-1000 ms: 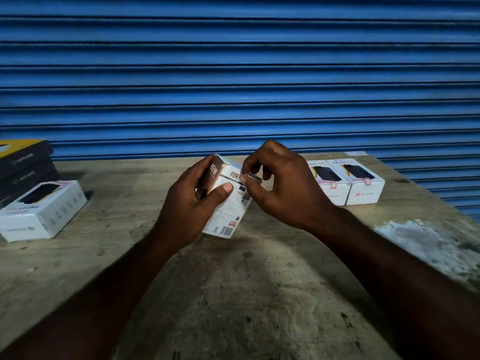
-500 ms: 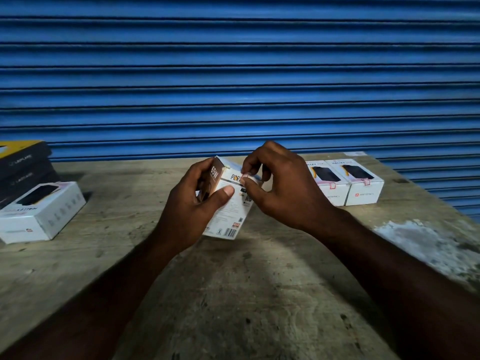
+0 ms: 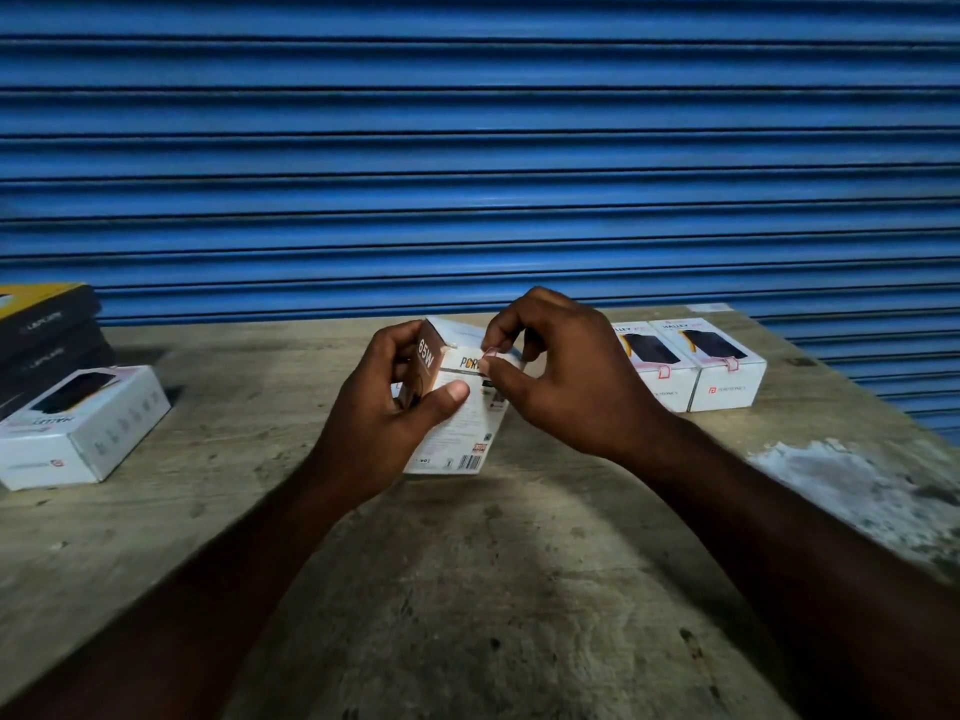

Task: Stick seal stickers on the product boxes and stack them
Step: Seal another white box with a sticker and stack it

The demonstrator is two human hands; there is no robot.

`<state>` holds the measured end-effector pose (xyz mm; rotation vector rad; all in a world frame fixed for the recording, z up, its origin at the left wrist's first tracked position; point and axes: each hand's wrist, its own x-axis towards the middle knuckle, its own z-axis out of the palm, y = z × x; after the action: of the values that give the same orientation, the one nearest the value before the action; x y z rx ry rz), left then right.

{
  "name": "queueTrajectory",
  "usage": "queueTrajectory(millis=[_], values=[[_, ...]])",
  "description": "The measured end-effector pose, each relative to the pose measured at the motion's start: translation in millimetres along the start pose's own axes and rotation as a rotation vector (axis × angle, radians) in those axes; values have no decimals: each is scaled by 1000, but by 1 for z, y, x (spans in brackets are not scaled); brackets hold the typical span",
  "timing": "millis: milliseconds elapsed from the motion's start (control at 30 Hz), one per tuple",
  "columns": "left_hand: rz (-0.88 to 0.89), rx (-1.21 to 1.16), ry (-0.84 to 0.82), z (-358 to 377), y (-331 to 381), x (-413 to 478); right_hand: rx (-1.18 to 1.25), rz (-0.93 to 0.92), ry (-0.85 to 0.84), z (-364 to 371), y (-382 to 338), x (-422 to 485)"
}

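My left hand point(image 3: 395, 407) gripped a small white box point(image 3: 457, 433) marked 65W over the middle of the wooden table point(image 3: 467, 589), with my thumb across its near face. My right hand point(image 3: 561, 376) pinched a pink-edged seal sticker point(image 3: 491, 353) at the box's top edge. Two stickered white boxes point(image 3: 727, 387) sat touching at the far right. Another white box point(image 3: 78, 439) lay at the left, beside stacked dark boxes point(image 3: 47, 330).

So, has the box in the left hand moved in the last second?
No. The held box keeps its place against the two sealed boxes behind it.
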<state>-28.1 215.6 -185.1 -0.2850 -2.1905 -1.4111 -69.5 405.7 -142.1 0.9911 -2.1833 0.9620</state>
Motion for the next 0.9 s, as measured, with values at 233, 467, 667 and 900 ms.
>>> queueTrajectory(millis=[233, 467, 667, 900], values=[[3, 14, -32, -2, -1, 0, -32, 5, -72, -2, 1, 1], [38, 31, -62, -2, -1, -1, -263, -83, -112, -6, -8, 2], [39, 6, -93, -2, -1, -1, -361, -155, -158, -13, -17, 2], [138, -89, -165, 0, 2, -1, -207, -113, -144, -17, -13, 3]])
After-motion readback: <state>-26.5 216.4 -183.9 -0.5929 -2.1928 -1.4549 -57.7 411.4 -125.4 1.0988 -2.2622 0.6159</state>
